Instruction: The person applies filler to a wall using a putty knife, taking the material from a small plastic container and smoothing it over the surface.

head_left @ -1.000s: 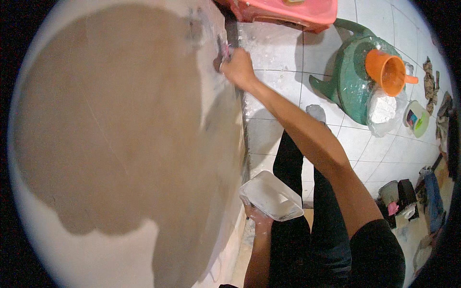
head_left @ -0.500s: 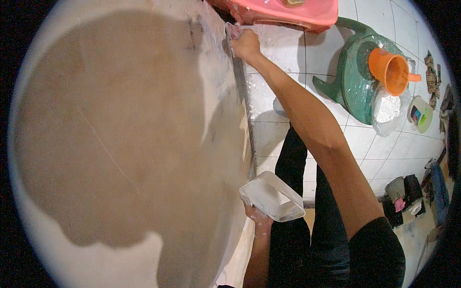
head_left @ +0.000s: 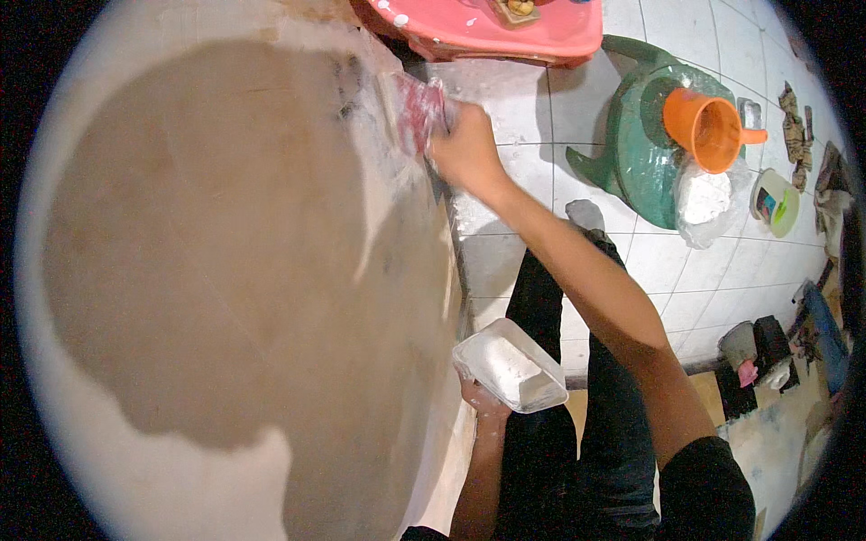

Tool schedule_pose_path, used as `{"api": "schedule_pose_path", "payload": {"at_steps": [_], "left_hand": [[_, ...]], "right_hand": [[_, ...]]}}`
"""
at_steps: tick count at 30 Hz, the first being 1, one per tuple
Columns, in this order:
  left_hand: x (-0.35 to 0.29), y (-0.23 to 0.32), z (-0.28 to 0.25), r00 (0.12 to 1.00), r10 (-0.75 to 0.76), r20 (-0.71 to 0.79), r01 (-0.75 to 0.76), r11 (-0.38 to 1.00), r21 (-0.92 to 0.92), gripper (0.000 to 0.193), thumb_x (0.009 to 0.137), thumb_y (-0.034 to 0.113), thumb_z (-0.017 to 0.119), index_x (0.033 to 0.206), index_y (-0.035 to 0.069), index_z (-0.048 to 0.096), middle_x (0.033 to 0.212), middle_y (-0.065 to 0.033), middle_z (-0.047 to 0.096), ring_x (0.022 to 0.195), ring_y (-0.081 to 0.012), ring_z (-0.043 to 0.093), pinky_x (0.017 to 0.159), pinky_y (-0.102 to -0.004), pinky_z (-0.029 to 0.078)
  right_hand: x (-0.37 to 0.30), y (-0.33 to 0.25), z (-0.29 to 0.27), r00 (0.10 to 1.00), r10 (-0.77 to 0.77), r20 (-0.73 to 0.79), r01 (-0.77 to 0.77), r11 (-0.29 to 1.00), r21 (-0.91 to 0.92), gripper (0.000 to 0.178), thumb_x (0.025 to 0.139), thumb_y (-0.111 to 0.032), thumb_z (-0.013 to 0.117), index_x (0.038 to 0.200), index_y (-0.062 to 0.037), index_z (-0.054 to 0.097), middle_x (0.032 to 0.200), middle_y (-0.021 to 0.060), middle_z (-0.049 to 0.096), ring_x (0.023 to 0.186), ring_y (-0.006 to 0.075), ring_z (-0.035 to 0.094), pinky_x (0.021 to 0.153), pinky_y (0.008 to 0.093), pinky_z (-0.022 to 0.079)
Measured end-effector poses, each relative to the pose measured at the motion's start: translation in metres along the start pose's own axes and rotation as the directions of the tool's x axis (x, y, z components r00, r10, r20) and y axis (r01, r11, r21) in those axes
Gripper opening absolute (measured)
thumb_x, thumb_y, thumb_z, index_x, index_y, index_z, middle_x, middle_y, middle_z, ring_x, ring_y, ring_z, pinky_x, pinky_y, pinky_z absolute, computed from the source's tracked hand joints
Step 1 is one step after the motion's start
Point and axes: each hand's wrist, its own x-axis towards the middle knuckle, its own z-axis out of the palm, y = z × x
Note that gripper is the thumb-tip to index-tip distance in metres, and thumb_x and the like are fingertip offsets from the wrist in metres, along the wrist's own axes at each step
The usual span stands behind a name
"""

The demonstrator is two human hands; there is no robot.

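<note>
My right hand (head_left: 471,149) is closed on a red putty scraper (head_left: 420,113), slightly smeared by motion. Its blade lies against the wall (head_left: 225,270), low down where pale wet smears cover the surface. Close to my body, my left hand (head_left: 483,398) grips a clear plastic tub (head_left: 552,389) by its side. White putty (head_left: 507,362) sits in the tub, which tilts so that its inside shows. Most of the left fingers are hidden under the tub.
A pink plastic stool (head_left: 505,41) stands at the far end. On the tiles to the right, a green stool (head_left: 631,158) bears an orange mug (head_left: 714,149) and a bag of white powder (head_left: 705,198). Beyond it lie a round tub (head_left: 765,206) and cloths (head_left: 828,194).
My right hand has brought the scraper from the wall's foot a little nearer and onto the wall. The tub has tipped, showing more putty. The view has shifted slightly.
</note>
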Motion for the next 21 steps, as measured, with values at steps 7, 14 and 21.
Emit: {"api": "schedule_pose_path", "payload": {"at_steps": [7,14,21], "left_hand": [[0.001,-0.004,-0.011,1.000,-0.005,-0.009,0.005,1.000,0.015,0.066,0.090,0.056,0.035,0.134,0.007,0.039,0.131,-0.0146,0.046,0.120,-0.0334,0.045,0.102,-0.0485,0.037],[-0.002,0.000,-0.009,1.000,-0.017,-0.012,0.017,1.000,0.014,0.066,0.090,0.057,0.035,0.134,0.007,0.039,0.131,-0.0145,0.046,0.119,-0.0335,0.046,0.101,-0.0487,0.038],[0.001,-0.006,-0.015,0.999,-0.044,0.002,0.044,0.998,0.042,0.066,0.090,0.057,0.035,0.134,0.007,0.039,0.131,-0.0145,0.046,0.119,-0.0336,0.046,0.101,-0.0489,0.038]], "right_hand": [[-0.025,0.000,0.075,0.999,0.015,-0.032,-0.024,0.954,-0.298,0.020,0.069,-0.005,0.056,0.087,0.0009,0.064,0.073,0.0266,0.060,0.072,0.0432,0.059,0.062,0.0417,0.047],[-0.071,-0.024,-0.010,0.994,-0.008,0.113,-0.006,0.992,0.125,0.018,0.075,-0.006,0.057,0.090,0.0012,0.064,0.064,0.0174,0.059,0.057,0.0141,0.050,0.056,0.0333,0.044],[0.025,0.065,0.048,0.992,0.049,-0.113,-0.064,0.989,-0.132,0.013,0.073,-0.007,0.057,0.078,0.0038,0.061,0.065,0.0232,0.059,0.060,0.0361,0.059,0.060,0.0401,0.047]]}}
